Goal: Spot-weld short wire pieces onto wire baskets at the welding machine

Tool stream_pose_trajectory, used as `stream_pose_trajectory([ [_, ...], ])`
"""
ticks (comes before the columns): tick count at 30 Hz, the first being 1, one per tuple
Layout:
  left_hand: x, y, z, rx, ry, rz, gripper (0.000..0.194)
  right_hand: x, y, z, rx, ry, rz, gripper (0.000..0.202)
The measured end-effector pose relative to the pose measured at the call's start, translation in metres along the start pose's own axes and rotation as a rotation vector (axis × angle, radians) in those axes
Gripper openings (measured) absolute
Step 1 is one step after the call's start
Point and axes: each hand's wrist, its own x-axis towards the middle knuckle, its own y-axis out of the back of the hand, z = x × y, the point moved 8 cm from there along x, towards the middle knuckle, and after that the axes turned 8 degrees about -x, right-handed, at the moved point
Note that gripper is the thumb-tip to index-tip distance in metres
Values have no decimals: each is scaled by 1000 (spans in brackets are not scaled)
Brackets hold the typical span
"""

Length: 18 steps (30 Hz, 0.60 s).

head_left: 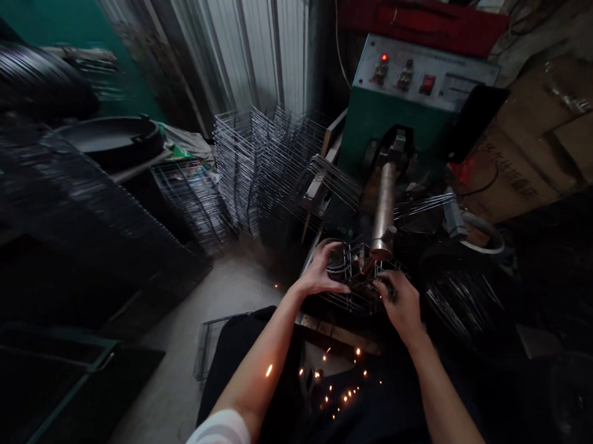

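A small wire basket (346,264) sits under the metal electrode arm (384,213) of a green spot-welding machine (358,126). My left hand (318,271) grips the basket's left side, thumb near me and fingers over the far side. On the right, my right hand (400,299) has its fingers pinched together at the basket's wires, close below the electrode tip; any small part between them is too dark to make out. Orange sparks (347,395) fly over my lap, below the basket.
Tall stacks of wire baskets (259,167) stand to the left of the machine. Loose wire rods (464,297) lie in a dark container at right. Cardboard boxes (534,142) are behind it. A black round tray (112,139) rests at left. A red light glows on the control panel (414,72).
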Motion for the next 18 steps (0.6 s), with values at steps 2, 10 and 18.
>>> stream_pose_trajectory([
  [2,-32,6,-48,-235,202,102,142,-11,10,10,73,-96,-9,17],
  [10,-77,-81,-134,-995,504,46,131,-52,21,24,495,-483,-35,30],
  [18,-96,-24,-94,-846,458,141,122,-72,18,-24,656,-601,-156,34],
])
